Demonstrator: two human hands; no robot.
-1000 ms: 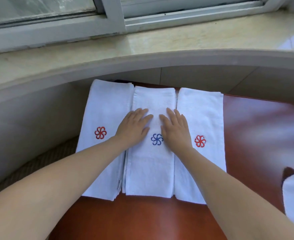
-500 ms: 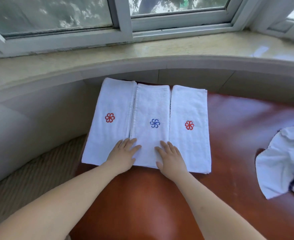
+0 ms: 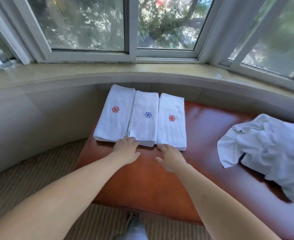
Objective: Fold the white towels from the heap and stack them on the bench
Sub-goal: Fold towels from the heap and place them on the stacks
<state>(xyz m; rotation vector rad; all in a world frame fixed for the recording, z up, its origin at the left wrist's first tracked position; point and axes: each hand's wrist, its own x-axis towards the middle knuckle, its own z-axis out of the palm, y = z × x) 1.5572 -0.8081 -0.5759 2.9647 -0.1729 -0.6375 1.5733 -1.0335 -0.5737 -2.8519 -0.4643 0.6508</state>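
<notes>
White folded middle towel with blue flower mark [image 3: 145, 118] now smoothed, flat left hand [image 3: 126, 149] and right hand [image 3: 170, 156] slid off near edge, released; crumpled white heap [image 3: 267, 153] right next.

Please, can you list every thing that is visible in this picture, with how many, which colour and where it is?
folded towels: three, white, side by side at the bench's left end; left and right carry a red flower mark, middle a blue one
heap of towels: one, white, crumpled, on the bench's right side
bench: one, reddish-brown, glossy, below the window sill
window sill: one, pale stone, curved, behind the bench
windows: several panes, pale frames, trees outside
floor: striped beige, left of and in front of the bench
left hand: one, fingers flat at the middle towel's near edge
right hand: one, fingers straight, at the right towel's near edge
</notes>
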